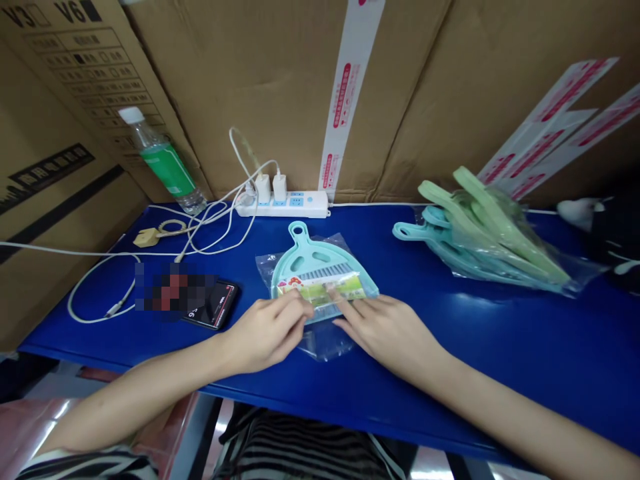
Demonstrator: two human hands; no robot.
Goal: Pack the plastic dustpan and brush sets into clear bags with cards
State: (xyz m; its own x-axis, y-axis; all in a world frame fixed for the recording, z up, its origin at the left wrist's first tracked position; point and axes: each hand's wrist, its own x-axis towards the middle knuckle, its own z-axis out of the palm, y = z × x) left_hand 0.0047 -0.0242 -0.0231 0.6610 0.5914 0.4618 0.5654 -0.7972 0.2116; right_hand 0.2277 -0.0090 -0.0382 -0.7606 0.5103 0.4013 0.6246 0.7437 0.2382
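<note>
A light-blue dustpan [345, 259] with a small brush [325, 271] lies on the blue table [450, 360], its handle pointing away from me. Under and around it is a clear plastic bag [327, 343]. Across its front part runs a printed label card [353, 288] in green and yellow. My left hand [270, 330] has its fingers curled together at the card's lower left edge; what they pinch is hidden. My right hand [385, 327] rests on the card's right part, index finger stretched across it, thumb apart below.
Several bagged dustpans [490, 233], green and blue, lie at the right. A power strip [305, 205] with white cables stands along the cardboard wall [280, 80]. On the left are a water bottle [167, 167] leaning on the cardboard and a phone [215, 305].
</note>
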